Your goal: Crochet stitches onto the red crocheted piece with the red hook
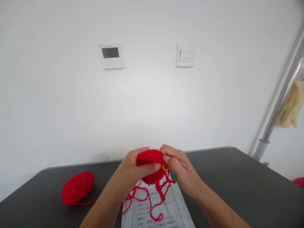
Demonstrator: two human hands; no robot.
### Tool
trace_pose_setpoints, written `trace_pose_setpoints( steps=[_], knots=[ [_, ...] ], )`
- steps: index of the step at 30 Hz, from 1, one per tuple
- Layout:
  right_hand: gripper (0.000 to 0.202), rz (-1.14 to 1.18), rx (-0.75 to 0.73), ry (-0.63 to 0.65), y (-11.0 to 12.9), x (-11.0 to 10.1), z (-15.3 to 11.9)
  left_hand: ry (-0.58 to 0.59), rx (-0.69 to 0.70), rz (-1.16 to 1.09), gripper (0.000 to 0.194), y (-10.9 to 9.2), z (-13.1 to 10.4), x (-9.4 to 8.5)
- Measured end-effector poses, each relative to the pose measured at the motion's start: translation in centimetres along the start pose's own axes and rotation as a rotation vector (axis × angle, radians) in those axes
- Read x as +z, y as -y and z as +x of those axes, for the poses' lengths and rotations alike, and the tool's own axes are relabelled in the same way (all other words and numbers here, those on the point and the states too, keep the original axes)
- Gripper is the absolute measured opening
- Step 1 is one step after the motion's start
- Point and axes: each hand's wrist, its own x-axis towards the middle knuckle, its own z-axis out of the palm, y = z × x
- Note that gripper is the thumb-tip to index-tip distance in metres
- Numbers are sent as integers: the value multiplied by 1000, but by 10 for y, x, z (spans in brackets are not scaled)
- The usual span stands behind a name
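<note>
Between my hands is a round red crocheted piece [150, 157], lifted above the dark table. My left hand [140, 166] grips its left side, the thumb lying across the front and the other fingers hidden behind. My right hand [174, 160] pinches the piece's right edge between thumb and fingers. A small yellow stitch marker [165, 167] hangs at that edge, close to my right thumb. Loose red yarn [152, 205] trails below in loops over a printed sheet [142, 218]. No hook can be made out in my fingers.
A red ball of yarn [78, 187] lies on the dark table [213, 177] at the left, its strand running toward my hands. Behind stands a white wall with a thermostat panel [111, 57] and a switch [185, 56]. At the right is a metal pole [280, 107] beside a cream cloth [291, 104].
</note>
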Motion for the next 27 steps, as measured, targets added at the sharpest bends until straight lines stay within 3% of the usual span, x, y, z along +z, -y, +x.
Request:
trace_pose_setpoints(
  steps=[27],
  knots=[
    [21, -21, -35, 6, 4, 1, -1, 78, -18, 0, 17, 1, 1, -4]
  ],
)
